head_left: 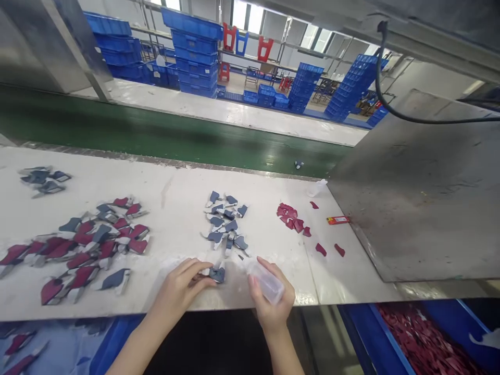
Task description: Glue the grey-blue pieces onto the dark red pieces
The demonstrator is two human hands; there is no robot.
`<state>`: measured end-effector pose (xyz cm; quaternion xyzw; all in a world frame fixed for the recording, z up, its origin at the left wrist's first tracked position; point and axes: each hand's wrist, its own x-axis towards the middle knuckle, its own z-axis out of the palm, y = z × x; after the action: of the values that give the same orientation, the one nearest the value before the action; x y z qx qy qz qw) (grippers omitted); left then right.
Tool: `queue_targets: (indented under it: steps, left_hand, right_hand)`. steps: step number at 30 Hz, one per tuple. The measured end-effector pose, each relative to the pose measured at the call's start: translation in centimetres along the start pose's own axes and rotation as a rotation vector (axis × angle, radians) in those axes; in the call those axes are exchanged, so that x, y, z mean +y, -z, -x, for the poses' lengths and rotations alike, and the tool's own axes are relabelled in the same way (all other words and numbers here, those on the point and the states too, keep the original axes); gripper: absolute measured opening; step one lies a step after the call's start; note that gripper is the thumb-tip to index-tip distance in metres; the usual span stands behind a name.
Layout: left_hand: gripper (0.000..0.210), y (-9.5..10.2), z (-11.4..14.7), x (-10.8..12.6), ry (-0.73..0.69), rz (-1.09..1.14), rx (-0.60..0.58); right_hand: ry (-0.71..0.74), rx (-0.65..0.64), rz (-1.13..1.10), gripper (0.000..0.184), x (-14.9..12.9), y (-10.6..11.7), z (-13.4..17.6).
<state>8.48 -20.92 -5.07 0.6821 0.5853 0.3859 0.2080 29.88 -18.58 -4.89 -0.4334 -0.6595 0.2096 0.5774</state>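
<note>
My left hand (183,284) pinches a small grey-blue and white moulded part (217,274) just above the front of the white table. In my right hand (275,302) is a translucent plastic bottle (267,284), fingers wrapped around it, its narrow end pointing toward the part. Beyond my hands lies a cluster of similar grey-blue and white parts (228,221). Several thin dark red pieces (289,216) are spread on the right. To the left sits a larger heap of dark red, grey-blue and white parts (94,234).
A green conveyor belt (175,133) runs behind the white table (175,208). One part (299,164) rides on it. A metal panel (422,198) stands at the right. Below the table edge, a blue bin (394,338) holds red pieces. An orange-red packet (338,220) lies near the panel.
</note>
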Motion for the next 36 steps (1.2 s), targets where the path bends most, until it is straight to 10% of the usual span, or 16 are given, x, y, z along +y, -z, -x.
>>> queue_targets:
  steps: [36]
  left_hand:
    - [0.015,-0.6,0.1,0.0,-0.035,-0.106,0.001]
  right_hand:
    - [0.026,0.036,0.082,0.015,-0.5,-1.1,1.2]
